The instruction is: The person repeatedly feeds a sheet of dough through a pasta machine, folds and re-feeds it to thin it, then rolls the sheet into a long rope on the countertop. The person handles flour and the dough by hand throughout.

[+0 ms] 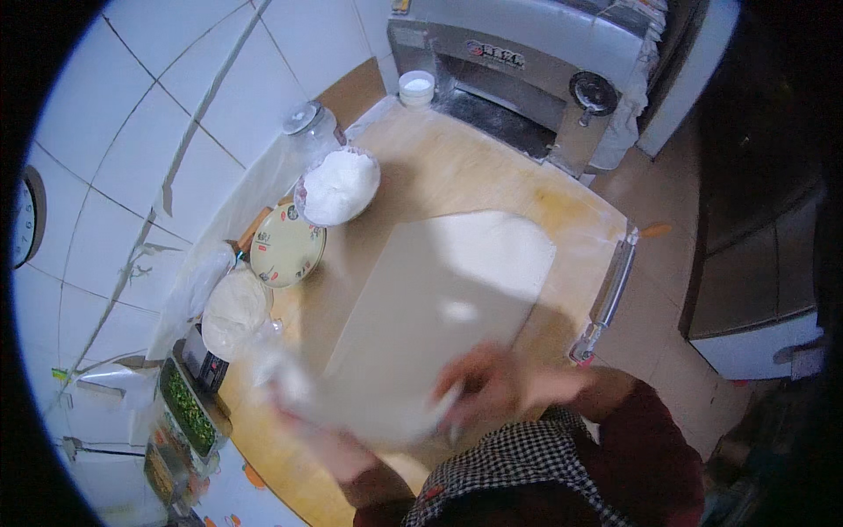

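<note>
A large flat sheet of rolled dough (pixel 487 244) lies on the wooden board (pixel 454 151) before me. My right hand (pixel 481 385) is at its near right part, fingers curled around a blurred whitish edge, seemingly the dough. At the near left, my left hand (pixel 296 402) is badly blurred beside a pale mass that could be dough or plastic; its hold cannot be made out. A bowl of white flour (pixel 341 184) stands beyond, next to a round patterned lid (pixel 288 245).
A glass jar (pixel 315 128) and a small white tub (pixel 416 87) stand at the back, near a metal machine (pixel 514 72). On the left are a plastic-covered pale lump (pixel 236 309) and a container of chopped greens (pixel 188 408). A metal-handled tool (pixel 609 296) lies along the right edge.
</note>
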### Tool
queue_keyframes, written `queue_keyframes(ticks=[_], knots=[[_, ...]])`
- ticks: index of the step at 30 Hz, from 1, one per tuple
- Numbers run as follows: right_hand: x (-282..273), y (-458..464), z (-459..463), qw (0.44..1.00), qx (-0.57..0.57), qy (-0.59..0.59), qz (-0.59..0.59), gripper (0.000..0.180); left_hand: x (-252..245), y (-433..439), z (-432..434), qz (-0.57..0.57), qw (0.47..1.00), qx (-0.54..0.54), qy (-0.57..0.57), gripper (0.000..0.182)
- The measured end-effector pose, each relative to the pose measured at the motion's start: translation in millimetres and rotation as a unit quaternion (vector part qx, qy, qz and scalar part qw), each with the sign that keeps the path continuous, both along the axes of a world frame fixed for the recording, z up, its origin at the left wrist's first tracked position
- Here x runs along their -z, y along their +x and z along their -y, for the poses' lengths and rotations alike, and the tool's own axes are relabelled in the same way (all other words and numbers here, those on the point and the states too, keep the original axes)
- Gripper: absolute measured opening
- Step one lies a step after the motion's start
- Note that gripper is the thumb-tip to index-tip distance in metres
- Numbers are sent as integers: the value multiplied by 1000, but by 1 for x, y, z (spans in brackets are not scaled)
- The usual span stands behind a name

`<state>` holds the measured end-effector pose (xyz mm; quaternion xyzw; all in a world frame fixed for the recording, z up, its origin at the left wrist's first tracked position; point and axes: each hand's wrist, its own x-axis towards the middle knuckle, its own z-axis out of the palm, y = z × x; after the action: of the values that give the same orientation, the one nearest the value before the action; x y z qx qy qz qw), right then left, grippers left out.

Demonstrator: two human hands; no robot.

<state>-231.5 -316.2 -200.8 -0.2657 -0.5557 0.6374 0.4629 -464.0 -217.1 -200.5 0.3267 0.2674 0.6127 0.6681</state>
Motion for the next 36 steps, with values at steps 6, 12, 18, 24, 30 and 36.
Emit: queue_keyframes(ticks=[6, 12, 18, 24, 30, 36], knots=[[156, 199, -16, 683, 560, -179, 434, 27, 118, 11, 84, -266, 947, -141, -112, 57], [156, 150, -90, 868, 383, -172, 267, 27, 154, 51, 157, -149, 897, 22, -415, 45], [50, -25, -17, 858, -54, 164, 484, 53, 156, 13, 182, -84, 973, 4, -216, 49], [104, -13, -74, 953, 65, -227, 190, 67, 161, -3, 208, -27, 925, -88, -368, 57], [123, 50, -86, 951, 54, -294, 75, 68, 124, 41, 176, 28, 976, -60, -206, 70], [-77, 238, -136, 922, 216, 10, 321, 73, 65, 117, 18, -37, 999, -8, 22, 71]])
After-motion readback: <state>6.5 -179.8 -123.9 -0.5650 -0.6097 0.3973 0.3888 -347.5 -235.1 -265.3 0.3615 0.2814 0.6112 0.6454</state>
